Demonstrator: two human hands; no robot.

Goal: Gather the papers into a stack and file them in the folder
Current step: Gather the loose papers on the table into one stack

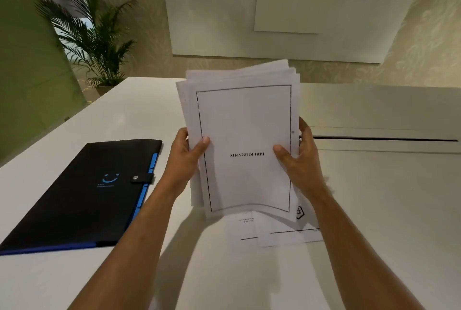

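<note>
I hold a loose stack of white papers (243, 120) upright above the table, its sheets fanned unevenly at the top. The front sheet has a black border and the word BIBLIOGRAPHY upside down. My left hand (185, 160) grips the stack's left edge, thumb on the front. My right hand (299, 160) grips the right edge the same way. Two more printed sheets (279, 233) lie flat on the table under the stack's lower edge. A black folder (82, 197) with blue edging and a snap strap lies shut to the left, apart from my hands.
The white table (374, 210) has a long dark slot (384, 139) at the right. A potted palm (92, 35) stands beyond the table's far left corner. A pale wall with white panels rises behind.
</note>
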